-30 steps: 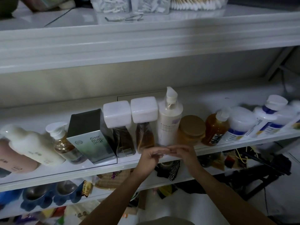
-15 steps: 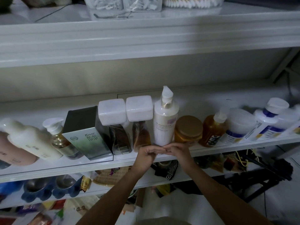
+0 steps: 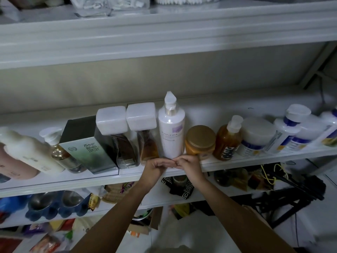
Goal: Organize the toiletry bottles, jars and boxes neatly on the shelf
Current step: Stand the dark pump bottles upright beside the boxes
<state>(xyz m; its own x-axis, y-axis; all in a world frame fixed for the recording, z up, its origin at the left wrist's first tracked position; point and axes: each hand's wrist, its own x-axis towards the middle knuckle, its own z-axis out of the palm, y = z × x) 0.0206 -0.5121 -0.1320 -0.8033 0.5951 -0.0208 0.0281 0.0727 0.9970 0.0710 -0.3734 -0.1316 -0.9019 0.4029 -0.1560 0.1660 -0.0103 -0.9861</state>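
A row of toiletries stands along the white shelf [image 3: 240, 162]. From the left come a pink bottle [image 3: 11, 165], a cream bottle [image 3: 27, 150], a small pump bottle [image 3: 60, 152], a green box [image 3: 91, 147] and two square white-capped bottles [image 3: 113, 125]. A tall white pump bottle [image 3: 171, 132], a gold-lidded jar [image 3: 200, 140], an amber pump bottle [image 3: 228, 141], a white jar [image 3: 255, 137] and blue-labelled white bottles [image 3: 288, 130] follow. My left hand [image 3: 155, 166] and my right hand [image 3: 187, 164] meet fingertip to fingertip at the shelf's front edge, just below the white pump bottle. Both are curled and hold nothing.
The shelf above carries clear containers of cotton swabs [image 3: 182, 0]. On the lower shelf sit a blue tray with metal bowls [image 3: 54, 203], packets and a black patterned item [image 3: 182, 187]. A black stand [image 3: 291, 194] is on the floor at the right.
Both hands, still joined, have risen slightly to the shelf's front edge under the white pump bottle. The bottles have not moved.
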